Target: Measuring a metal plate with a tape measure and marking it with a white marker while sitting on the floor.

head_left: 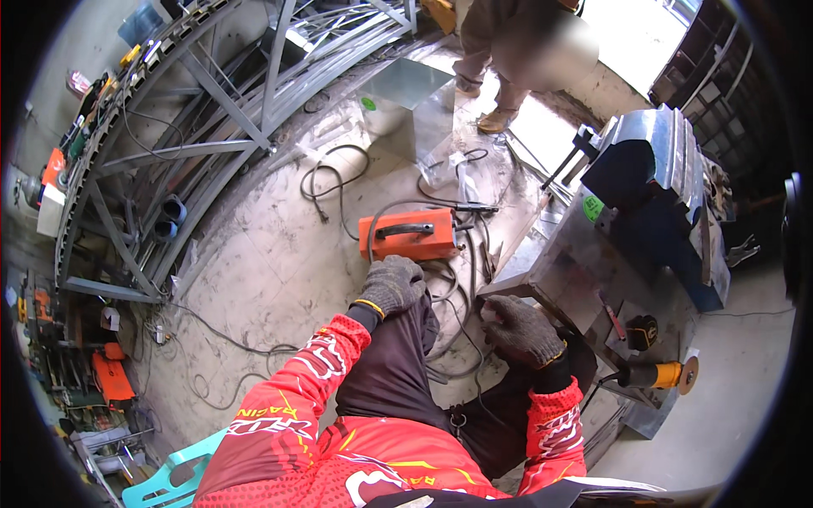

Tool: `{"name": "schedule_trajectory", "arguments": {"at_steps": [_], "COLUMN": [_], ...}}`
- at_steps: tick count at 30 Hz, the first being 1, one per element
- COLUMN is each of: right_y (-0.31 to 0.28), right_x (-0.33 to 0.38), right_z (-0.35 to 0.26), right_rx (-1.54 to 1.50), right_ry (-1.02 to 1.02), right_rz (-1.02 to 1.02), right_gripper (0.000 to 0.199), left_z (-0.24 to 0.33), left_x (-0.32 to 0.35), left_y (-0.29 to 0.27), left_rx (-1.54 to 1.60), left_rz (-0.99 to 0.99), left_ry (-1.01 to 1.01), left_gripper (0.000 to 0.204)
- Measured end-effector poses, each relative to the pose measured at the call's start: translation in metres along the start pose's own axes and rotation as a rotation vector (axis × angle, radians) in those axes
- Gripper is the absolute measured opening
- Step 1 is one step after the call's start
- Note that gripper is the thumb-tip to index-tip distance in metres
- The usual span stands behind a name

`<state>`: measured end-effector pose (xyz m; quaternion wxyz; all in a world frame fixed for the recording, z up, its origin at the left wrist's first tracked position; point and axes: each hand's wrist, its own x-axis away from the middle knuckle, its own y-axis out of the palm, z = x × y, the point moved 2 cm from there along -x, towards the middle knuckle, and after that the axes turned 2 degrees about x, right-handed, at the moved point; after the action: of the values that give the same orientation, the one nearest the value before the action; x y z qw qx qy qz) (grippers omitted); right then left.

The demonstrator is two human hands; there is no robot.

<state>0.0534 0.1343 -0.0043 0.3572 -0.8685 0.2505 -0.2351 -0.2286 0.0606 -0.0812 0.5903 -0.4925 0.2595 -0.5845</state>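
Both of my hands wear dark grey knit work gloves with yellow cuff edges. My left hand [391, 286] rests on my left knee, its fingers curled in, with nothing seen in it. Just beyond it on the floor is an orange welding machine [408, 234] with a black handle. My right hand [523, 330] is over my right leg, close to the near corner of a metal work table [542, 284]. Its fingers are bent together; a small pale spot shows at the fingertips, but what they hold, if anything, is unclear.
Dark cables [461, 292] loop over the floor. A shiny sheet-metal box [411, 106] stands ahead, near a person's boots [495, 120]. An angle grinder [656, 374] and a tape measure [644, 332] are at right. Metal bars [339, 68] fill a rack at left; a turquoise stool [174, 474] is behind.
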Motion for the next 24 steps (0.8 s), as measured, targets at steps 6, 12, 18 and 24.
{"name": "schedule_trajectory", "arguments": {"at_steps": [6,12,18,24], "right_y": [0.0014,-0.0003,0.0017,0.0024], "right_x": [0.0071,0.0065,0.0067,0.0063], "right_z": [0.0024,0.0001,-0.0006,0.0009], "right_rx": [0.016,-0.001,-0.019,-0.008], "right_ry": [0.012,0.049,-0.014,0.024], "right_rz": [0.021,-0.010,0.022,-0.007], "right_gripper": [0.050,0.053,0.051,0.050], "left_z": [0.0017,-0.0004,-0.0019,-0.0014], "left_x": [-0.0005,0.0018,0.0016,0.0019], "left_y": [0.0009,0.0022,0.0003,0.0045], "left_rx": [-0.004,0.011,-0.029,0.018], "left_rz": [0.030,0.055,0.064,0.077], "left_ry": [0.018,0.028,0.047,0.044], "left_gripper": [0.027,0.027,0.027,0.026]}}
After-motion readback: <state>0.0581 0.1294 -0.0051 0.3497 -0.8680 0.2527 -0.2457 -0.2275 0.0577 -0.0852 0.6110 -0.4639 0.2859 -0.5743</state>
